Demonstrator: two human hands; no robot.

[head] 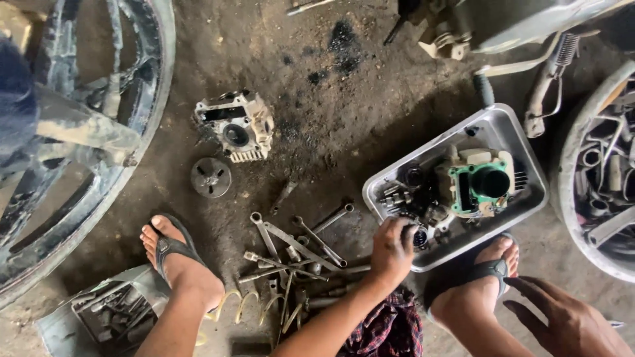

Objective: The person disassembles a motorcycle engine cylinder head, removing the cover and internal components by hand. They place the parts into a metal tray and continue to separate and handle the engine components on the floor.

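Observation:
My left hand (393, 252) reaches to the near edge of a steel tray (522, 142) and closes around a small dark round part (419, 237). The tray holds an engine cylinder with a green gasket (481, 183) and several small dark parts (407, 196). At the lower right, my right hand (567, 320) hovers beside my right foot (477, 285) with its fingers spread and nothing in it. My left foot (177, 263) stands on the dirt floor next to a pile of wrenches (297, 246).
A pale cylinder head (237, 124) and a round dark disc (210, 177) lie on the oily ground. A large wheel (86, 132) fills the left. An open toolbox (106, 311) sits bottom left, a round basin of tools (605, 178) far right, motorcycle parts (503, 26) at top.

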